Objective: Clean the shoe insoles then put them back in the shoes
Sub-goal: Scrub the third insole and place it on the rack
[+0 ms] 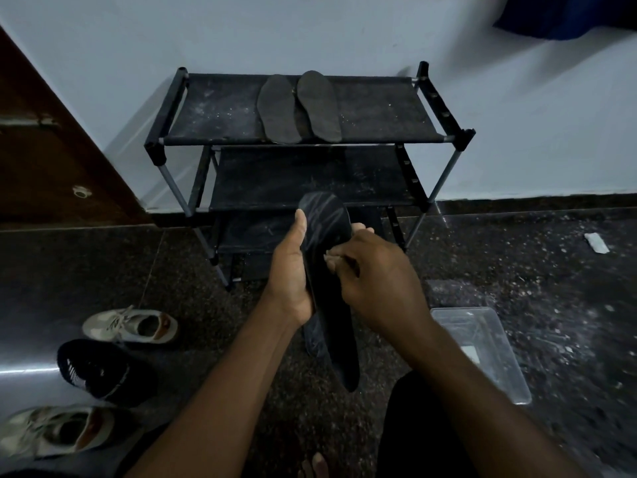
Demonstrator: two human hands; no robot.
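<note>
One black shoe rack [213, 112] stands against the wall at 12 o'clock, and one clear plastic tub [482, 350] sits on the floor at 4 o'clock. Three shoes lie at 8 o'clock: a pale sneaker [132, 326], a black shoe [93, 369] and a second pale sneaker [55, 431].

I count three insoles. A first shelf insole [277, 110] and a second shelf insole [319, 105] lie side by side on the rack's top shelf. The held insole [324, 215] is up in the middle, well apart from the shoes. Its long axis runs from the toe at 12 o'clock down to the heel at about 5 o'clock.

The left hand [289, 270] grips its left edge, thumb pointing to 12. The right hand [375, 274], at 3 o'clock from the insole, has its fingers curled and pinches a small pale wad [332, 258] against the insole's face — cloth or tissue, I cannot tell.

Wiping looks under way. For the return, the left hand is the nearer to the shoes.
</note>
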